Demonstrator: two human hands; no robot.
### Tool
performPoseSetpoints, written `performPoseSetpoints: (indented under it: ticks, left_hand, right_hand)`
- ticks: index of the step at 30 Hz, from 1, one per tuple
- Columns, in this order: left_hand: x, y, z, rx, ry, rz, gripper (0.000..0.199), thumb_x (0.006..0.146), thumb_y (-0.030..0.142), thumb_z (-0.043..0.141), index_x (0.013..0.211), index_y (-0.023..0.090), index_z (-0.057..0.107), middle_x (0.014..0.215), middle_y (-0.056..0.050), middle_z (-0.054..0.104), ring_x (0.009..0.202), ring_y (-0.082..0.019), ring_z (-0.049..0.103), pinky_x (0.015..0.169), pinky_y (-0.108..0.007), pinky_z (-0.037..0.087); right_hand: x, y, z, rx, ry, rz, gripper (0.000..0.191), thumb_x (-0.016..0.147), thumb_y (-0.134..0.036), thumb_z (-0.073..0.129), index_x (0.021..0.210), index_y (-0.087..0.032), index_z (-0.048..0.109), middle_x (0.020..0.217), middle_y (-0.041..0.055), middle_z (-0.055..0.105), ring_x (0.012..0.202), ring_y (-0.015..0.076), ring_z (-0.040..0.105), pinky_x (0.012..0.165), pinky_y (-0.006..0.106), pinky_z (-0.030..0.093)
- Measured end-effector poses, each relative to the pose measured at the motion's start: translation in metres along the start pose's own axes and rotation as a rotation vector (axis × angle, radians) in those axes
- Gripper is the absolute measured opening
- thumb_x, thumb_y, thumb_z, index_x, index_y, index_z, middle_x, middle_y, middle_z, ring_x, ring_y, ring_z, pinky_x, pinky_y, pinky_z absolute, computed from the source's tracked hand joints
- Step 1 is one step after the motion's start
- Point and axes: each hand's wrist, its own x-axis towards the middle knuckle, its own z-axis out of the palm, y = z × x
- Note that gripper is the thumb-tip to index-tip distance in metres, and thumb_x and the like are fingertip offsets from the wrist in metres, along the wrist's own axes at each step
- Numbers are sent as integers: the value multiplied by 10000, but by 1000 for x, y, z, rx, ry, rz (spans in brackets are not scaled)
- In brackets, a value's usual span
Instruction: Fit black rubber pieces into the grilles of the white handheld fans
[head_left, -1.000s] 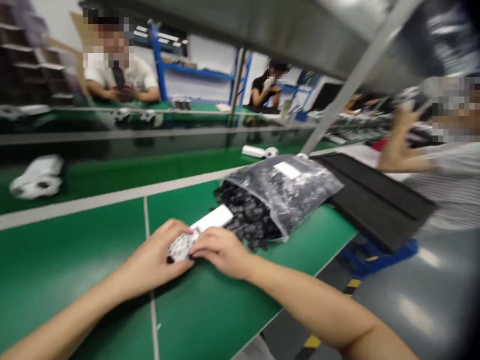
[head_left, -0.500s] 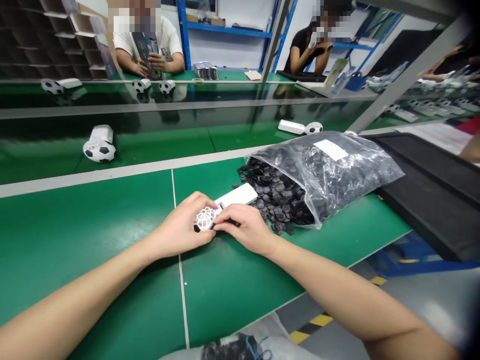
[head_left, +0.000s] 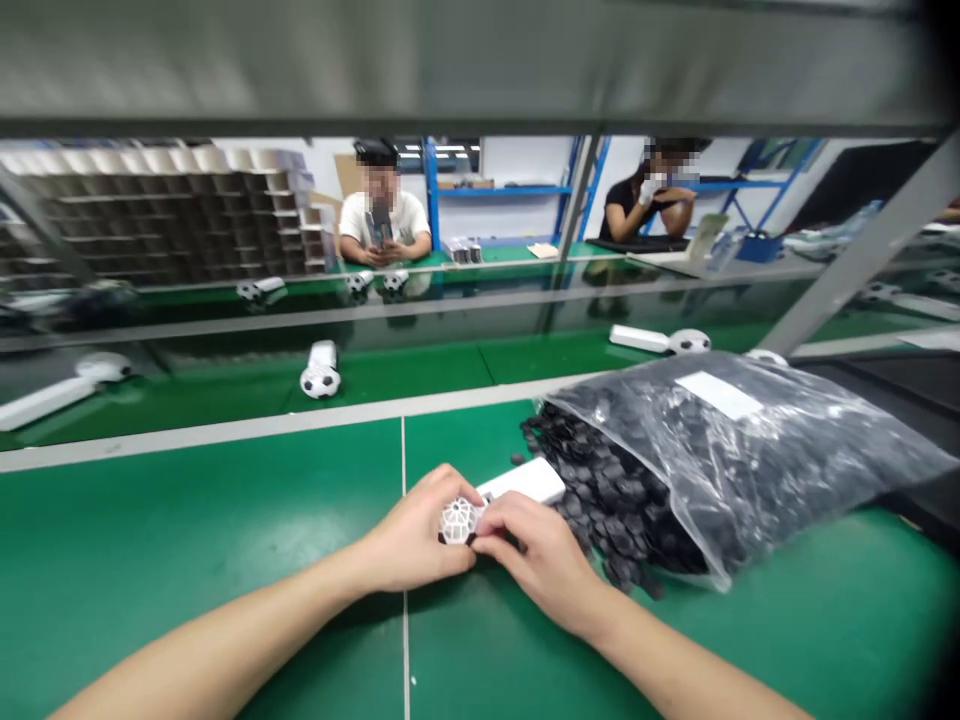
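A white item with a round football-patterned lattice head (head_left: pixel 457 521) and a flat white handle (head_left: pixel 529 482) lies over the green table. My left hand (head_left: pixel 424 528) is wrapped round the head from the left, thumb and fingers on its edge. At the right side of the head, the fingertips of my right hand (head_left: pixel 532 550) are pinched together; whatever they may hold is hidden. Just right of the handle, small black pieces (head_left: pixel 619 505) spill from a clear plastic bag (head_left: pixel 795 450) with a white label.
Behind the table edge runs a glossy green belt (head_left: pixel 450 375) carrying white football-headed items (head_left: pixel 320 382). Two people sit across it, one in white (head_left: pixel 386 225), one in black (head_left: pixel 637 210). A metal beam (head_left: pixel 480 70) crosses overhead; a slanted post stands right.
The camera view has tilted up and shifted left, bringing the overhead beam into sight. Both hands keep nearly the same hold at the football head.
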Motion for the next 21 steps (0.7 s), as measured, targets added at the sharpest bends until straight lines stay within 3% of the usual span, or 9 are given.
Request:
performPoseSetpoints:
  ticks: [2,5,10,13,16,19,21]
  left_hand:
    - [4,1,-12,1,13,-50,360,582,140,630,930,203,564,925,-2,512,797,-157,526,677,-249,431]
    - [22,-4,-41,119,153,-137,380,584,190,663,953,215,574,926,8,542,769,-154,550,656,-240,446]
    - [81,-52,-80,346,441,-229,415,728,316,570,1114,184,494,1135,-73,488,1067,-237,489,909,-340,390]
    - [104,-90,-78,452,502,-328,609,722,361,593,1267,181,387,1304,-160,373,1176,-346,410,938,-459,347]
    - [107,-117,-64,530,540,-380,658,782,408,529,1357,227,267,1413,-201,214,1190,-391,400,920,-515,332]
    - [101,-128,-53,586,540,-352,666,801,418,514,1381,288,212,1450,-173,153,1209,-363,392,927,-472,342]
    - [97,-128,-51,613,557,-341,697,793,424,527,1388,258,204,1444,-182,159,1226,-355,365,929,-454,347]
  right_hand:
    - [-1,0,-2,19,19,-70,12,814,-185,575,808,-183,566,833,22,579,798,126,548,704,227,432]
    - [-2,0,-5,-6,-9,-81,37,832,-167,539,805,-189,552,843,19,555,802,120,541,726,231,432]
    - [-3,4,-7,-54,-135,-12,74,836,-157,518,774,-192,537,836,9,556,781,113,546,711,224,443]
    - [-4,9,-9,-131,-142,33,65,826,-157,521,778,-199,533,853,7,564,803,118,554,723,223,457]
    - [-6,20,-13,-255,-76,106,59,831,-177,496,853,-211,539,924,24,577,886,137,562,770,244,477]
    - [-10,39,-19,-440,30,181,184,822,-248,498,998,-222,548,1056,59,583,996,188,555,809,312,499]
    - [-13,54,-21,-593,93,218,304,787,-302,534,1079,-218,551,1137,85,577,1057,251,540,815,398,507]
